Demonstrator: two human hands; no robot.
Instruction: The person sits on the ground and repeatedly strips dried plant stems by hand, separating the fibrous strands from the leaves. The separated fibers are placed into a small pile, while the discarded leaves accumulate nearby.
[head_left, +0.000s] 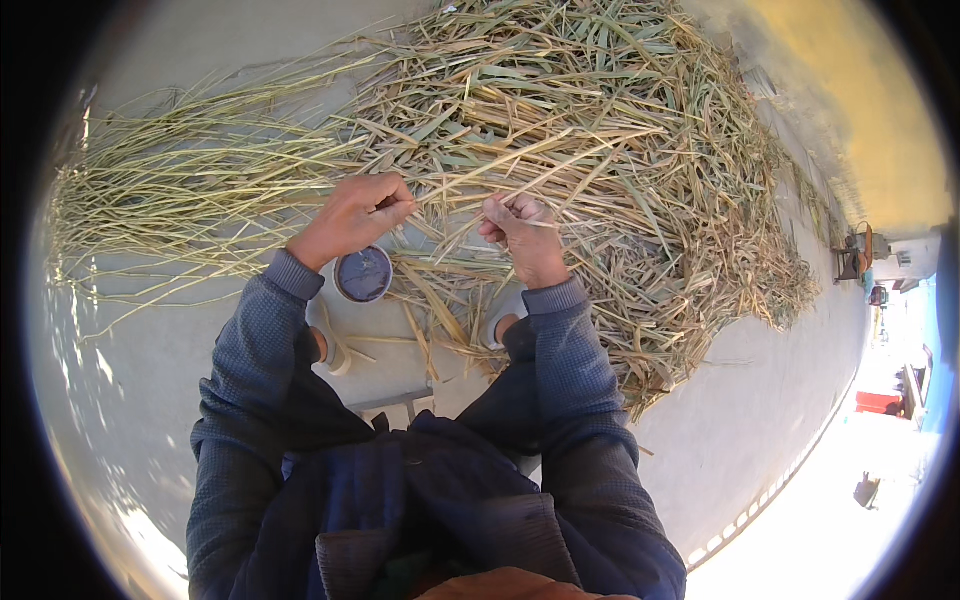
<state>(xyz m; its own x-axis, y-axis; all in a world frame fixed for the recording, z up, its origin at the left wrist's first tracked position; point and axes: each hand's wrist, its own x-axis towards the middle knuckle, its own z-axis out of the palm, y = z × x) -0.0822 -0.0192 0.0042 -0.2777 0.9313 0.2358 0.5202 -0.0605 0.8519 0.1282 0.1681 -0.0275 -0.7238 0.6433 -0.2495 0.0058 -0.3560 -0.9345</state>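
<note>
My left hand (360, 214) pinches the end of a long pale plant stalk (495, 166) between thumb and fingers. From there the stalk slants up and right, over the pile. My right hand (528, 236) is a short way to the right, its thumb pressed against curled fingers. Thin pale strips (541, 223) show at those fingers and look gripped. Below my left hand, by my shoe, stands a round tub (363, 274) with a dark inside and a few plant bits in it.
A large heap of dry leaves and stalks (675, 187) spreads ahead and to the right. Long, thin green-yellow stems (202, 187) lie fanned out on the left. Loose leaves (442, 304) lie between my shoes on the concrete floor (225, 367). A yellow-painted wall (877, 112) runs along the far right.
</note>
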